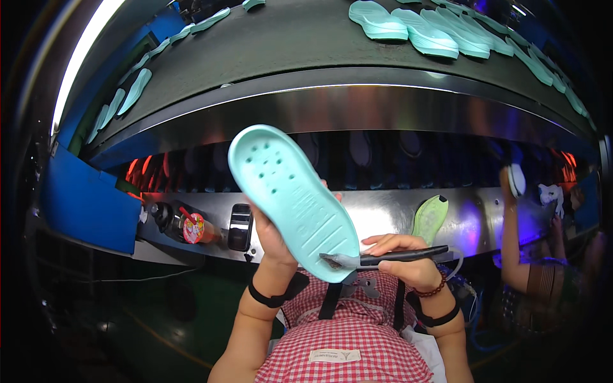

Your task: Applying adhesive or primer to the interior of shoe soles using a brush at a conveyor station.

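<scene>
A turquoise shoe sole (290, 198) is held up in front of me, tilted, its broad end with small holes toward the upper left. My left hand (273, 239) is closed round it from below, fingertips showing past its right edge. Between the fingers of my right hand (412, 268) is a black-handled brush (383, 258) with a thin clear tube at its rear end. The bristles touch or hover just over the narrower, lower end of the sole; I cannot tell which. A green sole (431, 217) lies on the metal bench beyond my right hand.
Behind the steel ledge (332, 105), a dark conveyor belt (287, 48) carries several turquoise soles (434, 35). On the metal bench (383, 207) are a phone (240, 227), a drink cup (198, 230) and a dark bottle (165, 217). At right, another person's arm (514, 249) holds a light-coloured sole (516, 180).
</scene>
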`<move>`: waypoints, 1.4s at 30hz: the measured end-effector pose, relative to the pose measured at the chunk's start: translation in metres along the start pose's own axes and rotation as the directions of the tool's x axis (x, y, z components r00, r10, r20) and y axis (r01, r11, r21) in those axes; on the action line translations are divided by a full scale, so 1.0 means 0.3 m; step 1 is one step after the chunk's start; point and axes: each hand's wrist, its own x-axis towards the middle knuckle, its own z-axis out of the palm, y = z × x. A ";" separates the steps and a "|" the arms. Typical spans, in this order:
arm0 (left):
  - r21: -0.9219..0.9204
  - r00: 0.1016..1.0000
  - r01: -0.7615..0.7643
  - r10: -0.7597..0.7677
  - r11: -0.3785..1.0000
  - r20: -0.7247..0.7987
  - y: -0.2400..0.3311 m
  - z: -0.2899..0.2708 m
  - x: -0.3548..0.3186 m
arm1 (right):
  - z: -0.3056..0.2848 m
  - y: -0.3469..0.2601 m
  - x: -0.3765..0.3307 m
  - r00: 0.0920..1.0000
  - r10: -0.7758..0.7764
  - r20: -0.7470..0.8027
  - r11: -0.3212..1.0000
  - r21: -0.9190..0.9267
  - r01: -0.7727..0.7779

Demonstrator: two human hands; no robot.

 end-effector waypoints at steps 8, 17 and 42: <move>0.230 0.988 0.060 -0.025 0.971 -0.152 -0.116 0.032 -0.082 | 0.126 0.047 -0.033 0.985 -0.013 -0.172 0.999 -0.037 0.006; 0.112 0.982 0.178 -0.169 0.978 -0.084 -0.096 -0.109 -0.073 | 0.124 -0.041 0.023 0.977 -0.167 0.134 0.924 -0.324 0.203; 0.285 0.683 0.728 -0.697 0.624 -0.217 -0.031 -0.014 -0.011 | -0.022 -0.151 0.020 0.914 -0.040 0.404 0.726 -0.617 0.304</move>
